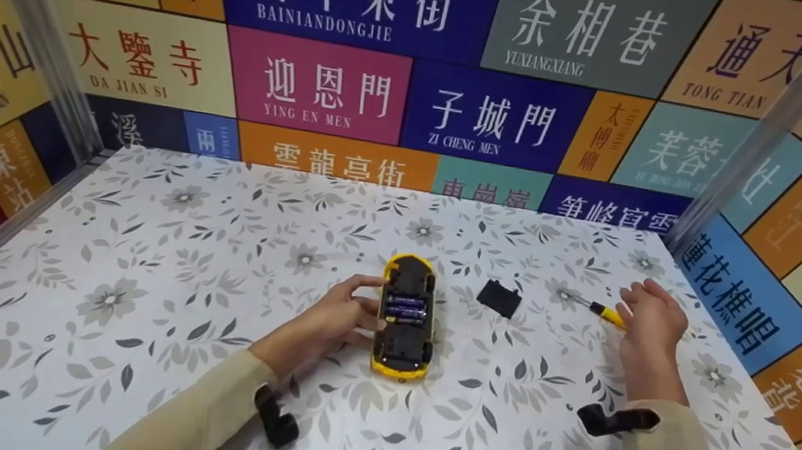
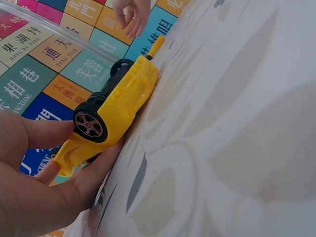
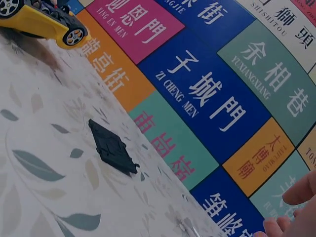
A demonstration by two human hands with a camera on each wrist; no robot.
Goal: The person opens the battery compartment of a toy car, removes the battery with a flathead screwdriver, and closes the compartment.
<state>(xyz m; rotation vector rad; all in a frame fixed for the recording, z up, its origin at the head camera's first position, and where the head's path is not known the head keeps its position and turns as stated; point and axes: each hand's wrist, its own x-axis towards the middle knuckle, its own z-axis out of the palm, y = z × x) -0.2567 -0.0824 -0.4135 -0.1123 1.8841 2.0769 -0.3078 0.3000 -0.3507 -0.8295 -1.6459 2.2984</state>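
Note:
A yellow toy car (image 1: 412, 271) lies upside down, its black underside up. Purple batteries (image 1: 406, 309) sit in its open battery compartment. My left hand (image 1: 339, 316) holds the car by its left side; in the left wrist view, fingers (image 2: 47, 134) reach a wheel and the lower body edge. To the right of the car rests a black battery cover (image 1: 499, 298), also visible in the right wrist view. My right hand (image 1: 652, 325), fingers loosely bent and holding nothing, hovers by a screwdriver (image 1: 611, 315) with a yellow and black handle.
A white tablecloth (image 1: 205, 354) with grey flowers and leaves covers the table. Walls with colourful printed signs (image 1: 315, 87) stand behind it and at both sides. Clear upright posts (image 1: 766, 138) mark the back corners. Each wrist wears a black strap.

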